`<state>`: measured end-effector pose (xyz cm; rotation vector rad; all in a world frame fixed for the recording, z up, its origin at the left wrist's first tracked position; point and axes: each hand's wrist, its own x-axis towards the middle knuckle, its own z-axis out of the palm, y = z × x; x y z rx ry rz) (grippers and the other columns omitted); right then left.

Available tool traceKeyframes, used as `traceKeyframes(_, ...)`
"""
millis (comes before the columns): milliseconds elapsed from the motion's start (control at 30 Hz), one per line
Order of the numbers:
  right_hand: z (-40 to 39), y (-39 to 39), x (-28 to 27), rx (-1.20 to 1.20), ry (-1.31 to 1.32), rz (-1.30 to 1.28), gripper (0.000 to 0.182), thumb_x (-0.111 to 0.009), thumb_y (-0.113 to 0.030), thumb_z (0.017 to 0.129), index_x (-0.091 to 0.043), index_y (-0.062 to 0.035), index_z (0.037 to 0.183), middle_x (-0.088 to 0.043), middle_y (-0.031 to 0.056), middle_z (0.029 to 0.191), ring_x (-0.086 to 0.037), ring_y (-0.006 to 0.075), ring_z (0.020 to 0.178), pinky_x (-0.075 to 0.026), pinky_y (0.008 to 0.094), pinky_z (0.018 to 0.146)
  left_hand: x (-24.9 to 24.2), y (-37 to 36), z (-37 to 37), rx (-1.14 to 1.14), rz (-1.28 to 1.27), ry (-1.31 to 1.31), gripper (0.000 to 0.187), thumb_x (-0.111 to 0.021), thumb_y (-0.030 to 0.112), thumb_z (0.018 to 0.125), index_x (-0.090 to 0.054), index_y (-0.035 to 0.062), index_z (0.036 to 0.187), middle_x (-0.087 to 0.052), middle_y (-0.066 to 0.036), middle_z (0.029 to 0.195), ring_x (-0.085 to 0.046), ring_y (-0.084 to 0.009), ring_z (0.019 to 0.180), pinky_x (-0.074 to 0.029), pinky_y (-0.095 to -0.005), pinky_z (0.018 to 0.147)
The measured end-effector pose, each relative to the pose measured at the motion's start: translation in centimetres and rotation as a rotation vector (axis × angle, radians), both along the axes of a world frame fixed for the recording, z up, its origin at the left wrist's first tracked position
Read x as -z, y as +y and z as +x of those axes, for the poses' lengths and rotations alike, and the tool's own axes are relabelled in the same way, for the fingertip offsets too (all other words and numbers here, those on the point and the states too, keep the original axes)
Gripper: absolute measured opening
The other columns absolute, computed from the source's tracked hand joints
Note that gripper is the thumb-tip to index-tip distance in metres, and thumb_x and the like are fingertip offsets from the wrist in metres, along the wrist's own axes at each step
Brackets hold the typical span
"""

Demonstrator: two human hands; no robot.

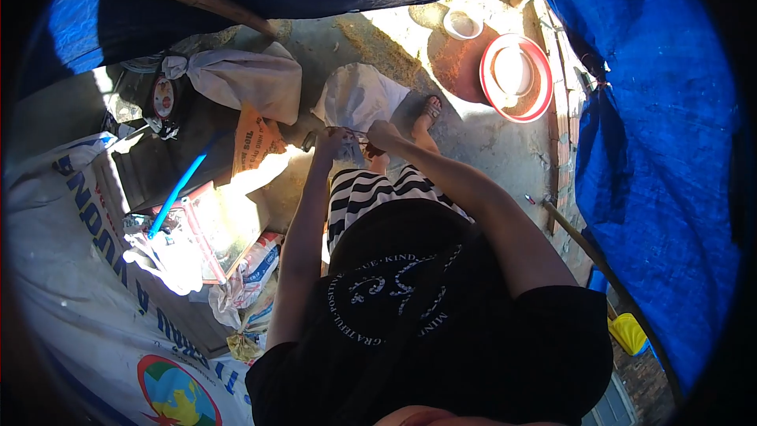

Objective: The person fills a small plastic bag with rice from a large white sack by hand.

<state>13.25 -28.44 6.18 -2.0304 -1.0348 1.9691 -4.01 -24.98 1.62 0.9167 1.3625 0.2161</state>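
Observation:
My left hand (330, 139) and my right hand (383, 136) are held close together in front of my legs. Both are closed, with a thin line, perhaps a string, running between them. A small dark thing (309, 141) sticks out at the outer side of my left hand; its kind is too small to tell. Just beyond the hands a white sack (359, 99) stands on the floor, its lower part partly hidden by them. My sandalled foot (430, 110) is to the right of that sack.
A tied pale sack (244, 79) lies beside a dial scale (163, 99) at the left. An orange printed bag (254, 142) and a blue tube (185, 187) are nearer. A red-rimmed basin (486, 83) stands at the far right. Blue tarpaulin (654, 150) hangs along the right.

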Motion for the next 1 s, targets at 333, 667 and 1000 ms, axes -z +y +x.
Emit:
traceKeyframes(333,0.3,-1.9,-2.1,0.493,0.555,-0.192,0.018,-0.048,-0.018,0.078,-0.052,-0.0021,0.084,-0.060,0.0138,0.078,-0.058,0.0220,0.068,-0.048,0.0280,0.056,-1.9,0.1,-0.7,-0.628,-0.425,-0.280,0.039,-0.030,0.035,0.087,-0.051,0.0024,0.092,-0.056,-0.008,0.086,-0.056,-0.0224,0.077,-0.045,-0.0300,0.069)
traceKeyframes(667,-0.3,-1.7,0.2,0.974,0.437,-0.171,0.018,-0.053,-0.015,0.075,-0.050,-0.0006,0.087,-0.055,0.0109,0.076,-0.055,0.0199,0.066,-0.047,0.0296,0.056,-0.6,-3.1,-2.8,-0.808,-0.686,-0.729,0.029,-0.043,0.019,0.082,-0.045,0.0007,0.104,-0.049,-0.013,0.103,-0.047,-0.0243,0.096,-0.038,-0.0323,0.087)
traceKeyframes(1000,-0.8,-1.1,-0.5,0.921,0.519,-0.239,0.021,-0.054,-0.014,0.073,-0.050,-0.0008,0.089,-0.055,0.0119,0.078,-0.055,0.0259,0.072,-0.046,0.0370,0.063,-10.3,-4.2,1.4,-0.248,-0.545,-0.481,0.026,-0.041,0.012,0.082,-0.046,-0.0034,0.102,-0.052,-0.017,0.101,-0.053,-0.0248,0.092,-0.045,-0.0326,0.076)
